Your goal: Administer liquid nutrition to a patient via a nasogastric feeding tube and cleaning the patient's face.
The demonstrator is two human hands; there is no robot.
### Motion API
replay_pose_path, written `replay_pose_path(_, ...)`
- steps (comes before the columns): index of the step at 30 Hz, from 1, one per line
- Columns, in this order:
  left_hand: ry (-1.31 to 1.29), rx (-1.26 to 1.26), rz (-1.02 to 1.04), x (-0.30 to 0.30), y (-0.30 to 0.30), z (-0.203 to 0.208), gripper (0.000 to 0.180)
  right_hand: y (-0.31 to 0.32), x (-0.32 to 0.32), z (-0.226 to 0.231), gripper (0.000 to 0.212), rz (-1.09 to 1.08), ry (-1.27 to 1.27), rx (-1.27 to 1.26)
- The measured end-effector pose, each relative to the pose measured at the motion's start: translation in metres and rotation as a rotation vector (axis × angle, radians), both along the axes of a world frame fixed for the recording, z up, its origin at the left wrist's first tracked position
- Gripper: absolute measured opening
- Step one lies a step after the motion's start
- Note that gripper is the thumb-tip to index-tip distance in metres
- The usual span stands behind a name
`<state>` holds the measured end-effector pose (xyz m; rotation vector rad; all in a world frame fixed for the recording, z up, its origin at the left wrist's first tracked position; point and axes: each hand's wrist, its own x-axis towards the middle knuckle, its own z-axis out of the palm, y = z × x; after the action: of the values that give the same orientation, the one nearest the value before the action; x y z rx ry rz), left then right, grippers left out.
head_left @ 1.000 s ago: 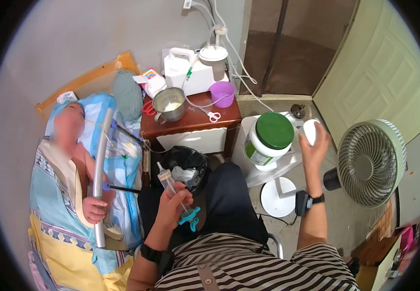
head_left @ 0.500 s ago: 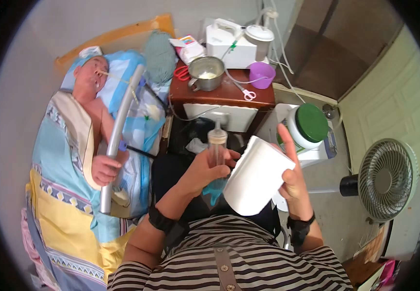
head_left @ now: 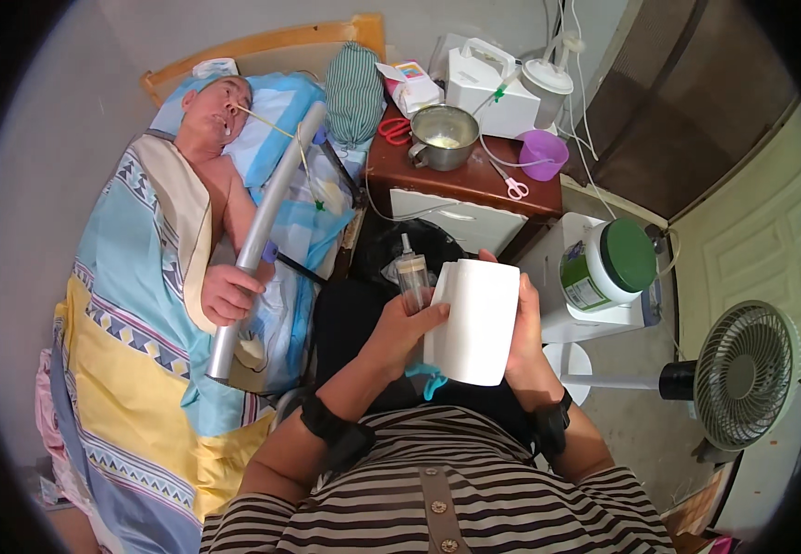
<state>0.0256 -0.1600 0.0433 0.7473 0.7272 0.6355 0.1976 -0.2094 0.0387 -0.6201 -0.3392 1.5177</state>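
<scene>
Brought a white paper roll [head_left: 474,323] in from the right, close beside a syringe [head_left: 412,277]

Held the roll out near the green-lidded tub [head_left: 594,272] a second ago, then tilted it across the lap; now has it turned nearer upright, above the lap and between both hands. Cups it along its right side with the right hand [head_left: 525,323], partly hidden behind the paper; cannot tell how far round the fingers reach. Keeps the left hand [head_left: 410,328] closed round the clear barrel of the syringe, nozzle away from the body, blue-green handle [head_left: 430,377] below the grip, thumb at the left edge of the roll.

Wears a striped shirt [head_left: 391,480] and a black band on each wrist. Has a black-lined bin [head_left: 419,238] just past the lap and, beyond it, a red-brown cabinet [head_left: 400,173] bearing a metal cup [head_left: 442,161], a purple cup [head_left: 544,152], red-handled scissors [head_left: 395,131] and a white machine [head_left: 484,92]. Has a fan [head_left: 747,374] well out to the right. To the left, sits beside a bed with a blue and yellow blanket [head_left: 133,351] and a metal rail [head_left: 267,231], gripped by the hand [head_left: 230,295] of a person lying there.
</scene>
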Motion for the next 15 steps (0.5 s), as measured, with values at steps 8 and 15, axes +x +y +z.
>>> replay_pose_path(8, -0.011, -0.113, -0.053, -0.008, 0.007, 0.002, 0.024, -0.009, 0.002, -0.013, 0.06, 0.042, 0.26, -0.13)
replay_pose_path(15, -0.243, 0.065, 0.0, -0.037, 0.022, 0.041, 0.063, -0.023, 0.014, -0.04, 0.07, 0.2, 0.212, -0.127)
